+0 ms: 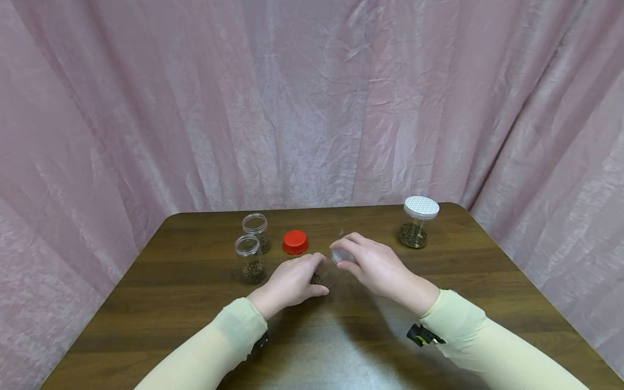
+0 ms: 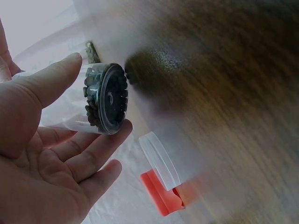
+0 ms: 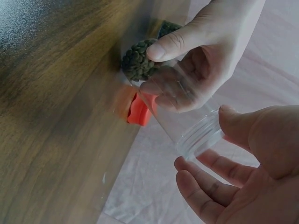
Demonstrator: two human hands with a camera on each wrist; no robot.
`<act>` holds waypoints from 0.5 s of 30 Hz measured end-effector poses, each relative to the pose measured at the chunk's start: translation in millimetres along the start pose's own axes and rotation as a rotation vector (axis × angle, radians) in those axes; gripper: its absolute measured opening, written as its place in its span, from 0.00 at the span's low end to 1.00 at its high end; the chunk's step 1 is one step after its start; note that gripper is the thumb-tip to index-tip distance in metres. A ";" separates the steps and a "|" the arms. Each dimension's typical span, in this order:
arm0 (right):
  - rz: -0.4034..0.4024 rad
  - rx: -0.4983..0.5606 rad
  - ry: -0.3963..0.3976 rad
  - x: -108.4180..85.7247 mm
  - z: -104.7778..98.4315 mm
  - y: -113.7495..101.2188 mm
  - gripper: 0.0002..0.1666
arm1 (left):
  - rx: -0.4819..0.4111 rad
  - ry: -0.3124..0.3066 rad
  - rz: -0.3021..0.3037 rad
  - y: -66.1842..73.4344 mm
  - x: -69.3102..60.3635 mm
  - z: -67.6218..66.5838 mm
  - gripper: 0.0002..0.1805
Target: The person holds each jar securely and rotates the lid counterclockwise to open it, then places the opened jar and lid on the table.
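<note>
In the head view we lose most of the held jar (image 1: 316,279) behind the left hand (image 1: 292,279), and the front jar (image 1: 251,262) partly hides the rear jar (image 1: 257,232) of the 2 at the left, while the bottom edge cuts off both sleeves (image 1: 497,346). We find the counter (image 1: 161,303) blurred in the left wrist view, and a pale fleck (image 3: 103,178) on it in the right wrist view too small to identify.

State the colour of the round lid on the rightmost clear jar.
The lid is white with fine greyish patterning, clearest in the head view.
</note>
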State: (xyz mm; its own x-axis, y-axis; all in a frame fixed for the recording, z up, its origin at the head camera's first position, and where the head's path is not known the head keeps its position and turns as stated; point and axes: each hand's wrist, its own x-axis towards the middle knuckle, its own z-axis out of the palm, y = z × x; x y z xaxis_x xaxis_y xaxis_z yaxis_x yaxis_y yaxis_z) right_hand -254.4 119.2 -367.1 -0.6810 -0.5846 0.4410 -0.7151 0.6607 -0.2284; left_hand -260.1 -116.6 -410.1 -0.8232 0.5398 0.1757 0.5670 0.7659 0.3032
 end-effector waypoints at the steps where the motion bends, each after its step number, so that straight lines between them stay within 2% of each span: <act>1: -0.001 0.000 0.002 0.0 -0.1 0.0 0.21 | 0.001 -0.001 -0.001 0.1 -0.1 -0.2 0.28; 15: -0.031 -0.003 0.002 0.3 -1.0 1.0 0.22 | -0.004 0.002 -0.004 -0.2 0.4 0.0 0.28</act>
State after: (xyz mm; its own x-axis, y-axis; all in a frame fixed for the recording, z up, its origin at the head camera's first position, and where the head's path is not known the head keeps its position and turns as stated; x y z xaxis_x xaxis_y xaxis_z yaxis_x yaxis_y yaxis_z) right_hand -255.1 120.1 -366.3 -0.6579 -0.6044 0.4494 -0.7357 0.6433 -0.2119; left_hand -260.5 -116.6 -410.1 -0.8254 0.5362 0.1764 0.5637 0.7667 0.3072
